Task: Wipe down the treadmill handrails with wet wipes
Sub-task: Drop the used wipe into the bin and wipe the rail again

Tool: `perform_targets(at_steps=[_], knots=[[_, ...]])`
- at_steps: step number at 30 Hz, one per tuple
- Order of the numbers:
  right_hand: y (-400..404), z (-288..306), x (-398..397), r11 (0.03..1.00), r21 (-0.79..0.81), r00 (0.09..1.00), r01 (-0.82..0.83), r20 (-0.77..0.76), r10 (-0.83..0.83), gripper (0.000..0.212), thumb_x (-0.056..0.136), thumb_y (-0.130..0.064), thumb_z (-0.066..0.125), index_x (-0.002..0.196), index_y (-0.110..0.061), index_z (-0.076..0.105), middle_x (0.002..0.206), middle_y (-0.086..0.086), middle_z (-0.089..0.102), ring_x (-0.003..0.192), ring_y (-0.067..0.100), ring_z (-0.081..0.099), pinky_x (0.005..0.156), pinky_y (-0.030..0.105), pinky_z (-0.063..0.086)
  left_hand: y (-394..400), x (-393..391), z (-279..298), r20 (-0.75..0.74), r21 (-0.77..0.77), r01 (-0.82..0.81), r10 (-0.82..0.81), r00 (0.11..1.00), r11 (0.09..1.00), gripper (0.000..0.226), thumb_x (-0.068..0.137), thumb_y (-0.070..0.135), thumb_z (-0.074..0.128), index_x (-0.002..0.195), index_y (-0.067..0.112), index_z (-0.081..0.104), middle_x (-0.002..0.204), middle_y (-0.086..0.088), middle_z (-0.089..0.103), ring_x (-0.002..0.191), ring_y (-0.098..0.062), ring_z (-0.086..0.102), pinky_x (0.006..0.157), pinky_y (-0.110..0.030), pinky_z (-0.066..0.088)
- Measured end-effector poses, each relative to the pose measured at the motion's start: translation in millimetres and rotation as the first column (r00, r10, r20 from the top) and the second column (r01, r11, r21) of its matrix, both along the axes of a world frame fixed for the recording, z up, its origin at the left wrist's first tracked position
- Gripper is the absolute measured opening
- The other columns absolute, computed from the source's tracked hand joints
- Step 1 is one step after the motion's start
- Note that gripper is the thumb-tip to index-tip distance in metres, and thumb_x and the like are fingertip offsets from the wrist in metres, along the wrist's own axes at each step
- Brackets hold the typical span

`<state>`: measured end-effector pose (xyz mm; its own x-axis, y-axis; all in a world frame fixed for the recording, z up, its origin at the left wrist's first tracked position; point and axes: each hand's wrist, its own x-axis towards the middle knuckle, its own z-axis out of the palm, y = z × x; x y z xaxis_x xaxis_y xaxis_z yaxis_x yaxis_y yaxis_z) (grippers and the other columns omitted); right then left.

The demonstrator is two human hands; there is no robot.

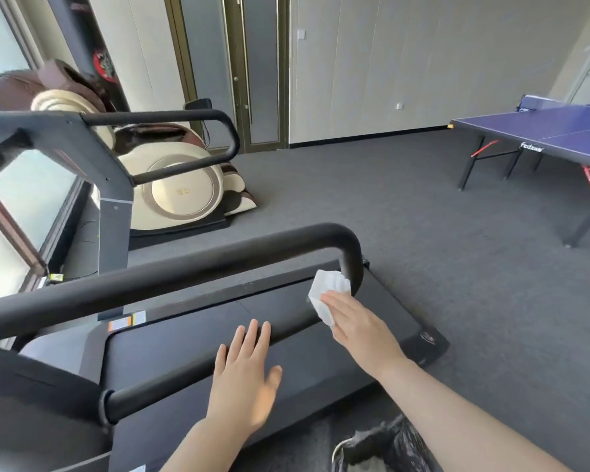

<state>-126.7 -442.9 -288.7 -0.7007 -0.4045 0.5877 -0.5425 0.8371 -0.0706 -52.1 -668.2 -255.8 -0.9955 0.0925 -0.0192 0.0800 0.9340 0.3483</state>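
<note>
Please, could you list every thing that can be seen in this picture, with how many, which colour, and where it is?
treadmill: one, black, bottom centre.
handrail: two, black, one close in front, one far at upper left.
wet wipe: one, white, on the bend of the near handrail.
massage chair: one, cream and brown, behind the treadmill at left.
table tennis table: one, blue with black legs, right.
bin bag: one, black, bottom edge.
door: one, grey with dark frame, back wall.
carpet: one, dark grey, floor.
left hand: one, fingers straight, over the lower bar.
right hand: one, presses the wet wipe to the handrail.
</note>
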Motion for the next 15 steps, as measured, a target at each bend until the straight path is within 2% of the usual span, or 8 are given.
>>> perform_targets(at_steps=[2, 4, 6, 9, 11, 13, 15], knots=[[18.0, 2.8, -0.3, 0.997, -0.075, 0.999, -0.030, -0.012, 0.030, 0.035, 0.088, -0.013, 0.061, 0.122, -0.008, 0.067, 0.124, -0.003, 0.067, 0.119, 0.009, 0.057, 0.094, 0.022, 0.051, 19.2, -5.6, 1.7, 0.001, 0.017, 0.010, -0.010, 1.000, 1.000, 0.067, 0.099, 0.041, 0.033, 0.151, 0.030, -0.008, 0.159, 0.006, -0.015, 0.146, -0.018, -0.017, 0.118, -0.038, -0.006], [23.8, 10.9, 2.1, 0.955, -0.296, 0.998, -0.035, -0.051, 0.021, 0.033, 0.096, -0.020, 0.046, 0.110, -0.005, 0.072, 0.097, -0.003, 0.073, 0.095, 0.005, 0.062, 0.081, 0.019, 0.054, 40.3, -13.2, 4.7, -0.007, 0.002, 0.019, -0.019, 1.000, 1.000, 0.067, 0.099, 0.042, 0.032, 0.151, 0.031, -0.008, 0.159, 0.006, -0.015, 0.145, -0.018, -0.018, 0.118, -0.038, -0.007], [26.2, 21.0, 5.8, 0.848, -0.529, 0.997, 0.006, -0.068, -0.049, 0.037, 0.100, -0.022, 0.040, 0.089, -0.003, 0.071, 0.068, -0.013, 0.059, 0.068, 0.000, 0.050, 0.065, 0.007, 0.043, 61.5, -23.1, 7.3, -0.013, -0.016, 0.003, -0.003, 1.000, 1.000, 0.066, 0.099, 0.045, 0.030, 0.151, 0.031, -0.008, 0.159, 0.006, -0.015, 0.145, -0.019, -0.017, 0.116, -0.038, -0.008], [33.8, 33.5, 5.5, 0.661, -0.737, 0.989, 0.141, 0.073, -0.129, 0.043, 0.099, -0.029, 0.037, 0.079, -0.004, 0.065, 0.063, -0.021, 0.049, 0.062, 0.000, 0.046, 0.062, 0.001, 0.034, 95.8, -36.3, 8.6, -0.029, -0.041, -0.041, 0.040, 0.999, 0.998, 0.067, 0.099, 0.046, 0.030, 0.151, 0.030, -0.009, 0.159, 0.005, -0.014, 0.145, -0.020, -0.017, 0.116, -0.038, -0.009], [45.6, 36.6, -5.7, 0.644, -0.738, 0.973, 0.203, 0.225, -0.049, 0.042, 0.101, -0.034, 0.036, 0.080, -0.009, 0.062, 0.054, -0.019, 0.044, 0.060, -0.003, 0.049, 0.056, 0.006, 0.034, 117.6, -42.3, 5.6, -0.047, -0.057, -0.072, 0.070, 0.996, 0.996, 0.070, 0.098, 0.045, 0.033, 0.150, 0.028, -0.011, 0.159, 0.006, -0.015, 0.145, -0.020, -0.017, 0.117, -0.039, -0.008], [59.2, 35.2, -18.8, 0.712, -0.677, 0.940, 0.184, 0.334, 0.075, 0.035, 0.104, -0.030, 0.039, 0.080, -0.017, 0.060, 0.051, -0.017, 0.046, 0.057, -0.004, 0.049, 0.051, 0.012, 0.032, 134.0, -44.6, 0.1, -0.061, -0.062, -0.129, 0.125, 0.990, 0.990, 0.073, 0.097, 0.043, 0.036, 0.150, 0.026, -0.011, 0.159, 0.007, -0.014, 0.145, -0.019, -0.018, 0.119, -0.038, -0.007], [70.1, 32.7, -29.9, 0.769, -0.630, 0.907, 0.112, 0.380, 0.180, 0.029, 0.104, -0.028, 0.040, 0.080, -0.024, 0.056, 0.053, -0.019, 0.051, 0.054, 0.001, 0.047, 0.049, 0.015, 0.030, 143.9, -42.2, -4.5, -0.087, -0.055, -0.191, 0.186, 0.979, 0.980, 0.075, 0.097, 0.040, 0.039, 0.150, 0.025, -0.011, 0.159, 0.008, -0.016, 0.145, -0.017, -0.020, 0.119, -0.038, -0.005]])
